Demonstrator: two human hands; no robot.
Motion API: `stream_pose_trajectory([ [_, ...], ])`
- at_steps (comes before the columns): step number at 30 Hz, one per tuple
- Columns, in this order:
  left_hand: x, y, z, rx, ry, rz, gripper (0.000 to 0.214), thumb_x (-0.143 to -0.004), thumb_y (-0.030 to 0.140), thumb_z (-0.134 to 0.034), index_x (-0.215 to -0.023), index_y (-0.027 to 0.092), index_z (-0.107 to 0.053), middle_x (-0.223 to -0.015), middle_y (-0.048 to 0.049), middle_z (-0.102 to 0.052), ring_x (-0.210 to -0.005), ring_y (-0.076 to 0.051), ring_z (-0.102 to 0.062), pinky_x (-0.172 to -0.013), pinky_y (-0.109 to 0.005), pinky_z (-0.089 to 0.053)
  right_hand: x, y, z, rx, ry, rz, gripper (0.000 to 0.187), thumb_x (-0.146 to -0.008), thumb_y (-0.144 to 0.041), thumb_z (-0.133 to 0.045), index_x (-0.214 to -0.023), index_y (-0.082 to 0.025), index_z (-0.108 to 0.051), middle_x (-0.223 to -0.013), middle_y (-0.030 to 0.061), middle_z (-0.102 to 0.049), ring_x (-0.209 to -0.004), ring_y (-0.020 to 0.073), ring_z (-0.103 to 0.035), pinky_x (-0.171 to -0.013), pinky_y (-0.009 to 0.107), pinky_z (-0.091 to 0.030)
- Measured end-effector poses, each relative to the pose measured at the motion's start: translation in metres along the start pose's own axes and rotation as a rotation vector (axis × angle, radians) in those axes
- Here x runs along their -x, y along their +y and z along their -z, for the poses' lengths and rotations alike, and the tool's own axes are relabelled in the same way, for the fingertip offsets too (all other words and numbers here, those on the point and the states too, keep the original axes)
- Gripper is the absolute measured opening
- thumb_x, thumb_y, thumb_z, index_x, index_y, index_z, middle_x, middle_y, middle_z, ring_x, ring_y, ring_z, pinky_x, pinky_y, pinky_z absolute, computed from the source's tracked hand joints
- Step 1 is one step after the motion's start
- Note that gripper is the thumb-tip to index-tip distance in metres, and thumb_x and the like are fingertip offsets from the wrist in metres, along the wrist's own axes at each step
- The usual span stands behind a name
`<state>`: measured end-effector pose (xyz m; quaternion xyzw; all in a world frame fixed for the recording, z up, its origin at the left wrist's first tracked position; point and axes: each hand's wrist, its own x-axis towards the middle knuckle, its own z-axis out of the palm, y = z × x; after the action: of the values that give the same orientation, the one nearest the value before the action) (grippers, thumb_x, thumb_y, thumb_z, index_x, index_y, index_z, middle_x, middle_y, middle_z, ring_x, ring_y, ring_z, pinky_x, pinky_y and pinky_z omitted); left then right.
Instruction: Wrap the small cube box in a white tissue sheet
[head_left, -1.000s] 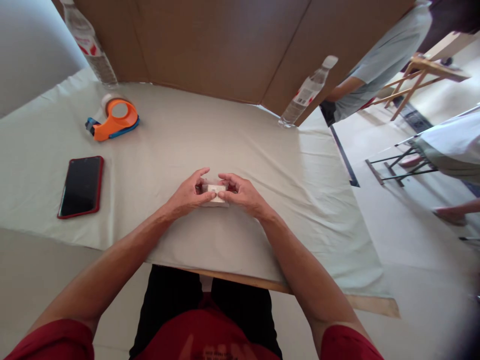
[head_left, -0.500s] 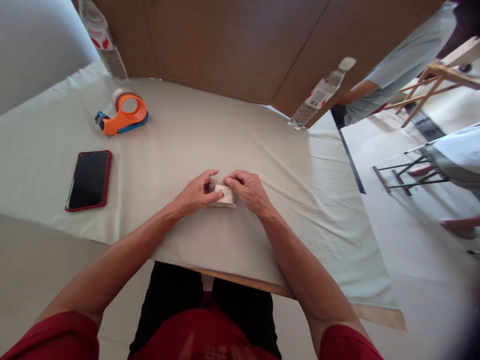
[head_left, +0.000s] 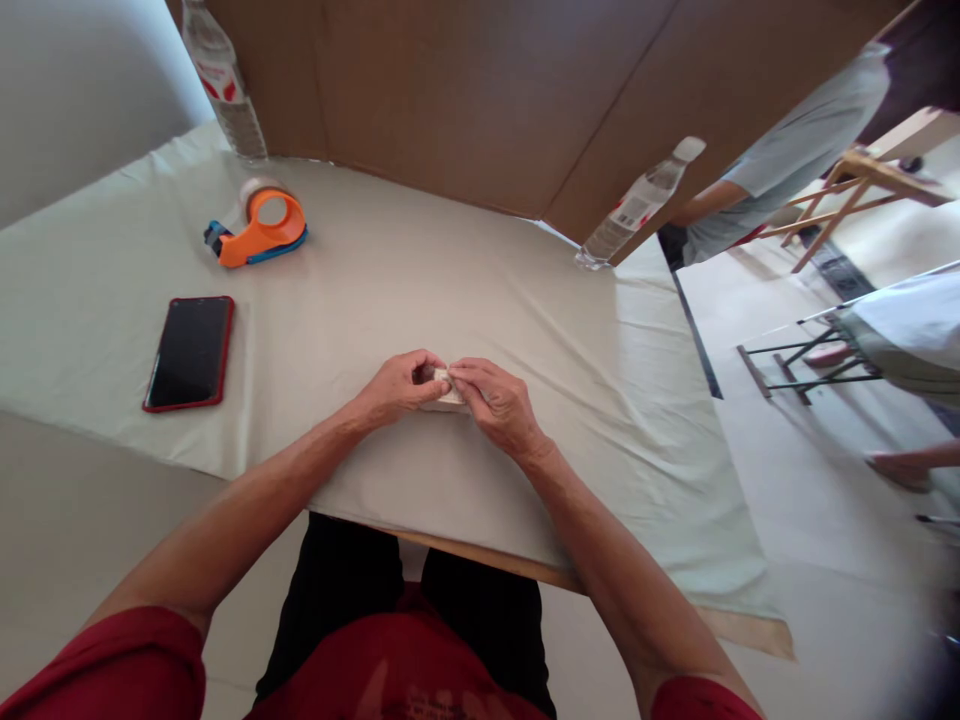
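My left hand (head_left: 397, 388) and my right hand (head_left: 496, 402) meet over the pale cloth-covered table (head_left: 420, 280), fingers curled around a small whitish packet (head_left: 448, 392) that rests on the cloth. Both hands pinch it from either side, and only a sliver of it shows between the fingertips. Its markings are too small to read.
A phone in a red case (head_left: 190, 352) lies to the left. An orange tape dispenser (head_left: 261, 228) sits at the back left beside a water bottle (head_left: 223, 80). Another bottle (head_left: 637, 205) leans by the brown cardboard screen (head_left: 465, 90). A person in a grey shirt (head_left: 787, 165) stands at the right.
My fingers have closed tighter over the packet, so less of it shows. The camera has shifted slightly, moving the table items rightward in view.
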<state>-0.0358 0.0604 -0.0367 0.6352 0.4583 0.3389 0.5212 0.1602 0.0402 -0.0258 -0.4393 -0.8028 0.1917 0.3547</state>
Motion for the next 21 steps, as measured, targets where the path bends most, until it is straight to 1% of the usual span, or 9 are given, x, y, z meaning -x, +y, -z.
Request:
stream_pose_trajectory([
  [2,0.001,0.001,0.0,0.005,0.002,-0.007,0.035,-0.075,0.044,-0.069,-0.098,0.016,-0.068,-0.071,0.0027,-0.054,-0.063,-0.011,-0.047,-0.059,-0.024,-0.037,0.005,0.002,0.006,0.098,-0.083,0.066,0.029,-0.097,-0.034,-0.052,-0.116,-0.026,-0.072,-0.125,0.01,-0.072,-0.119,0.0256,-0.066,-0.104,0.046,-0.049],
  [4,0.001,0.003,0.001,-0.014,0.005,-0.012,0.036,-0.076,0.044,-0.069,-0.099,0.016,-0.069,-0.071,0.0022,-0.056,-0.064,-0.012,-0.048,-0.06,-0.024,-0.039,0.007,0.002,0.012,0.2,-0.15,0.109,0.031,-0.097,-0.036,-0.055,-0.123,-0.027,-0.07,-0.131,0.0103,-0.069,-0.13,0.0291,-0.059,-0.107,0.051,-0.044],
  [6,0.003,0.007,0.003,-0.059,0.005,-0.02,0.038,-0.076,0.045,-0.068,-0.1,0.016,-0.07,-0.071,0.0015,-0.059,-0.064,-0.012,-0.05,-0.061,-0.025,-0.041,0.007,0.002,0.015,0.268,-0.176,0.128,0.032,-0.098,-0.037,-0.054,-0.125,-0.027,-0.068,-0.136,0.0115,-0.067,-0.137,0.0308,-0.053,-0.108,0.052,-0.042],
  [8,0.004,0.01,0.007,-0.098,0.003,-0.029,0.04,-0.078,0.047,-0.066,-0.101,0.015,-0.071,-0.075,-0.0008,-0.064,-0.066,-0.013,-0.054,-0.064,-0.026,-0.044,0.007,0.002,0.014,0.293,-0.169,0.13,0.031,-0.099,-0.037,-0.052,-0.124,-0.026,-0.068,-0.141,0.0122,-0.063,-0.139,0.0307,-0.051,-0.107,0.052,-0.041],
  [11,0.004,0.013,0.013,-0.113,0.028,-0.039,0.041,-0.08,0.05,-0.061,-0.098,0.015,-0.073,-0.087,-0.0049,-0.071,-0.076,-0.017,-0.06,-0.073,-0.029,-0.047,0.013,0.006,0.008,0.251,-0.092,0.109,0.031,-0.096,-0.044,-0.056,-0.118,-0.026,-0.069,-0.145,0.0135,-0.059,-0.135,0.0313,-0.054,-0.107,0.052,-0.041],
  [14,0.004,0.013,0.016,-0.093,0.063,-0.016,0.04,-0.08,0.05,-0.061,-0.096,0.016,-0.074,-0.093,-0.0058,-0.073,-0.081,-0.018,-0.062,-0.078,-0.03,-0.048,0.022,0.011,0.004,0.119,0.095,0.048,0.039,-0.092,-0.053,-0.06,-0.118,-0.024,-0.066,-0.144,0.016,-0.058,-0.132,0.0317,-0.056,-0.108,0.053,-0.042],
  [17,0.003,0.011,0.017,-0.053,0.117,0.015,0.039,-0.079,0.048,-0.062,-0.097,0.016,-0.075,-0.092,-0.0055,-0.073,-0.08,-0.018,-0.061,-0.076,-0.03,-0.048,0.028,0.017,0.004,-0.009,0.27,-0.046,0.04,-0.093,-0.049,-0.058,-0.124,-0.024,-0.06,-0.142,0.0163,-0.058,-0.131,0.0299,-0.055,-0.104,0.051,-0.047],
  [19,0.002,0.01,0.018,-0.028,0.165,0.021,0.037,-0.078,0.047,-0.063,-0.096,0.017,-0.075,-0.09,-0.0053,-0.073,-0.079,-0.018,-0.06,-0.073,-0.03,-0.047,0.03,0.02,0.004,-0.048,0.302,-0.11,0.041,-0.092,-0.047,-0.057,-0.127,-0.026,-0.057,-0.142,0.0155,-0.057,-0.131,0.0297,-0.055,-0.098,0.05,-0.051],
  [21,0.002,0.008,0.019,-0.006,0.189,0.027,0.035,-0.078,0.045,-0.064,-0.095,0.017,-0.075,-0.089,-0.0053,-0.073,-0.078,-0.018,-0.06,-0.071,-0.029,-0.046,0.03,0.022,0.004,-0.055,0.282,-0.143,0.043,-0.091,-0.047,-0.058,-0.129,-0.027,-0.055,-0.143,0.015,-0.056,-0.132,0.0301,-0.054,-0.096,0.05,-0.052],
])
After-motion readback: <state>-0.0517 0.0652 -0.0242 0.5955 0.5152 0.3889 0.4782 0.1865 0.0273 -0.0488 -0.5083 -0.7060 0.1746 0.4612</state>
